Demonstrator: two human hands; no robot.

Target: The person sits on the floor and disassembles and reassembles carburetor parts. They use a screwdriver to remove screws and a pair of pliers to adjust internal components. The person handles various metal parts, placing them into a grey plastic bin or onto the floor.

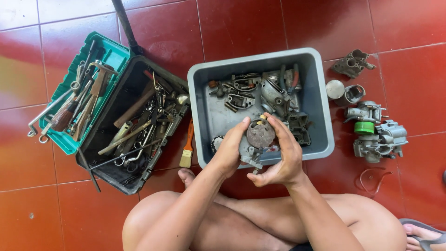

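Note:
Both my hands hold one small metal carburetor part with a round, rusty brown face, above the near edge of a grey plastic tub. My left hand grips its left side, thumb up along the round face. My right hand wraps its right side, fingers curled over the top. A short spring and fittings hang below the part. Several more metal carburetor pieces and hoses lie inside the tub.
An open toolbox full of wrenches and screwdrivers lies to the left, its green tray beside it. A paintbrush rests between toolbox and tub. Carburetor bodies and a metal bracket sit on red floor tiles at right. My crossed legs are below.

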